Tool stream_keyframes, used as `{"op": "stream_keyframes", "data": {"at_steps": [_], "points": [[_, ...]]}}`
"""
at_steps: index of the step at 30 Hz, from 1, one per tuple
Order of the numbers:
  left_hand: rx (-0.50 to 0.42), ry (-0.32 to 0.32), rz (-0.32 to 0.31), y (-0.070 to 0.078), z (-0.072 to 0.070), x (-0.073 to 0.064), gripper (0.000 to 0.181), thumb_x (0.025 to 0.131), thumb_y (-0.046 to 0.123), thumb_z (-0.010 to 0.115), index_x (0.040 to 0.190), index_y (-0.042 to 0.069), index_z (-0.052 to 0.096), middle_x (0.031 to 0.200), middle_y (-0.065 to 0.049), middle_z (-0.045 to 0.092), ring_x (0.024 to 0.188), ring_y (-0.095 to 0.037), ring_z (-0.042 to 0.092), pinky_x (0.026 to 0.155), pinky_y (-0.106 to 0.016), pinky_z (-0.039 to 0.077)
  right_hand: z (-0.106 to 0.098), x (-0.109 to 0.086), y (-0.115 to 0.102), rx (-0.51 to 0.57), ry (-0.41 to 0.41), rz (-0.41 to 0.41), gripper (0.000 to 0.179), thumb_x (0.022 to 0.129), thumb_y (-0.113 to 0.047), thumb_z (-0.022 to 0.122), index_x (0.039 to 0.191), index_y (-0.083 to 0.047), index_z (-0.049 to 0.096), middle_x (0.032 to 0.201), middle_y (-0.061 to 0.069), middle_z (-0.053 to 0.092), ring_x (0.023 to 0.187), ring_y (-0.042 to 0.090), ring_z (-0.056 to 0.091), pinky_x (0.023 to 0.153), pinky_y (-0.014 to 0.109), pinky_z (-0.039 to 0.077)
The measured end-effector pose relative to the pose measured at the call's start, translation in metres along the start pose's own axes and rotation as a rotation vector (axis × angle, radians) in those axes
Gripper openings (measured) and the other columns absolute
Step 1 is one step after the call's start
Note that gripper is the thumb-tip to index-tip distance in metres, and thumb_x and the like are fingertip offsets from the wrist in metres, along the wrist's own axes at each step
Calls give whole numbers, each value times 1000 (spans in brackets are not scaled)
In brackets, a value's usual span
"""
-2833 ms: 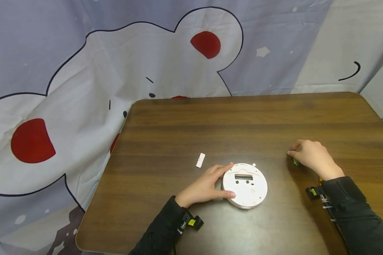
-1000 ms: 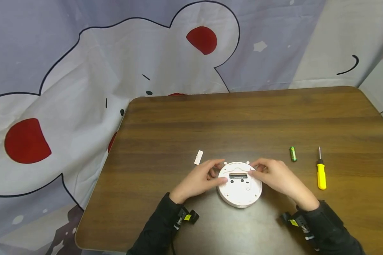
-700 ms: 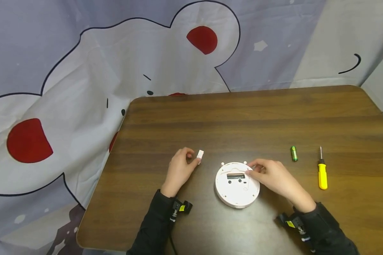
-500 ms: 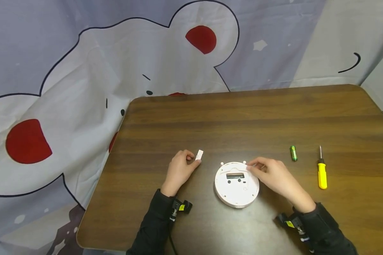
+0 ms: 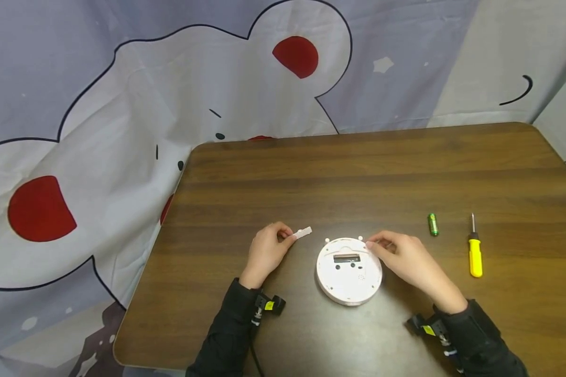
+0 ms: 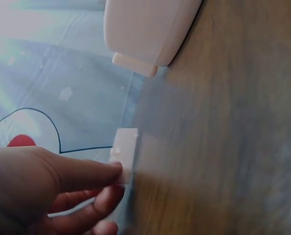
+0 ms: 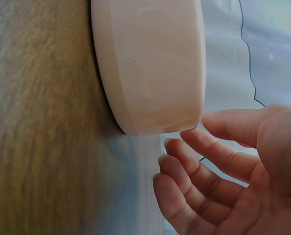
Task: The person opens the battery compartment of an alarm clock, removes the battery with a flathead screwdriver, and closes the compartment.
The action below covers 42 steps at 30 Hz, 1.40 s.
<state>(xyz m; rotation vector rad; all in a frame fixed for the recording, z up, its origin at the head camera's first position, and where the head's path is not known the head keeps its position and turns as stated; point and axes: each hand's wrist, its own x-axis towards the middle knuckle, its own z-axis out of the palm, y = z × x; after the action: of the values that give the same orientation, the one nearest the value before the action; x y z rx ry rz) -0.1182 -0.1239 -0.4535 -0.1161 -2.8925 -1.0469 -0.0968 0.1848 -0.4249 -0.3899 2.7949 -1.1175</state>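
One small white cover (image 5: 303, 233), pinched.

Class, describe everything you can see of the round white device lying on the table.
The round white device is a thick disc of smooth, plastic-looking material lying flat on the dark wooden table. Its upturned face shows a dark rectangular slot, two small dark round spots and a patch of tiny holes. Two small pegs stick out at its far rim. The right hand touches its upper right edge.
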Motion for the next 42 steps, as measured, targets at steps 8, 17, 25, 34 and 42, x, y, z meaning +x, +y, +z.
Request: {"op": "stream_keyframes", "data": {"at_steps": [8,17,25,34,42], "points": [[-197,-57,147,20,-2,-4,7,93,22,75,95,15,73,70,3,56,58,-12,45,53,-24,35,2,-1,-3,36,51,-85,14,97,-21,69,106,-14,76,94,-2,72,77,14,61,67,31,49],[-54,-202,326,54,-2,-19,8,94,23,74,97,15,74,82,6,60,64,-11,46,58,-24,37,9,2,-11,-14,83,-302,18,89,-16,79,107,-13,77,84,-9,62,74,10,54,66,28,48],[42,-161,372,63,11,-16,6,91,22,78,90,17,75,80,10,62,72,-12,47,73,-29,39,10,6,-12,-91,54,-315,7,90,-9,76,94,-14,78,87,-8,64,72,8,55,63,28,45],[-13,-152,292,65,19,-18,8,92,23,77,90,16,74,81,9,60,75,-12,47,64,-25,38,7,7,-9,-134,10,-337,8,88,-8,77,93,-13,75,89,-6,64,75,10,57,65,29,47],[-25,-179,306,67,20,-16,6,92,20,76,91,15,74,80,8,59,75,-15,51,65,-25,39,6,8,-9,-212,18,-360,6,89,-11,77,91,-15,72,88,-6,63,77,12,59,67,34,50]]}}
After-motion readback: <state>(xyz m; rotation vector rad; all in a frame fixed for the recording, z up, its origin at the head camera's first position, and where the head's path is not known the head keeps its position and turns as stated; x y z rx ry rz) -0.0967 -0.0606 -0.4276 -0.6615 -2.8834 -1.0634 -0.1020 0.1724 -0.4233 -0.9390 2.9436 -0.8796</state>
